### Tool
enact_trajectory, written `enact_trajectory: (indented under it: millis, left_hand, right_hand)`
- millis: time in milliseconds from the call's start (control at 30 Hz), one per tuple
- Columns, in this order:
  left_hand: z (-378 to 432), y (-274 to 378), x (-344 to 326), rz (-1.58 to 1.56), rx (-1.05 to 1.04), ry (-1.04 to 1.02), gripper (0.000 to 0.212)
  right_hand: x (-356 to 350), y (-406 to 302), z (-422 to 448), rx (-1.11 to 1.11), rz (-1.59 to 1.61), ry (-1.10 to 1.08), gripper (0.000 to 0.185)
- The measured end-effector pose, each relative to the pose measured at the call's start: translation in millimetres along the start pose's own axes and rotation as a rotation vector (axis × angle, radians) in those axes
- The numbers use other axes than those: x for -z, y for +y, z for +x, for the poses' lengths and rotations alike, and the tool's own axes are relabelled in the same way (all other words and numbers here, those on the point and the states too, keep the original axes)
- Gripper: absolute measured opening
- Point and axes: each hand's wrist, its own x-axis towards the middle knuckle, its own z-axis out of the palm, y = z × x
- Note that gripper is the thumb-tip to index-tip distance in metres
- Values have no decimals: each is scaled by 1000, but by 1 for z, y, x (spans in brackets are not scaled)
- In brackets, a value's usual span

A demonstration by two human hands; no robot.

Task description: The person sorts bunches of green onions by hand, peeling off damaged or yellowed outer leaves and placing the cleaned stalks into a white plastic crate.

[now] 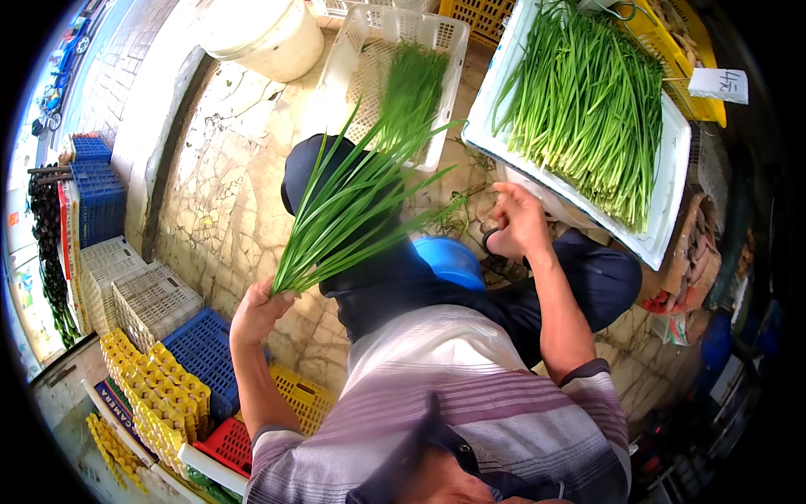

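My left hand (263,307) grips the base of a loose bunch of garlic chives (352,220), whose green leaves fan out over my left thigh. In front of my right knee, my right hand (519,220) is bent with its fingers curled; whether anything thin is between them cannot be made out. Near it lie scattered chive scraps (463,205) on the tiled floor. A white foam box (674,151) to the right of centre bears a thick pile of chives (585,120). Ahead, a white plastic crate (362,82) holds a smaller heap of chives (415,88).
A blue plastic vessel (448,259) sits between my legs. A white bucket (271,38) stands at the upper left. Egg trays (157,390) and blue crates (198,346) are stacked at my left. Behind the foam box is a yellow crate (674,38); a handwritten card (718,85) sticks out there.
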Motion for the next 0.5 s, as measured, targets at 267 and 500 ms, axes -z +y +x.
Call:
enact_trajectory:
  millis: [267, 500]
  left_hand:
    - [2, -7, 9, 8, -20, -1, 12]
    - [1, -7, 9, -22, -14, 19, 9]
  right_hand:
    - [-44, -5, 8, 406, -623, -324, 44]
    - [-114, 2, 22, 348, -292, -508, 40]
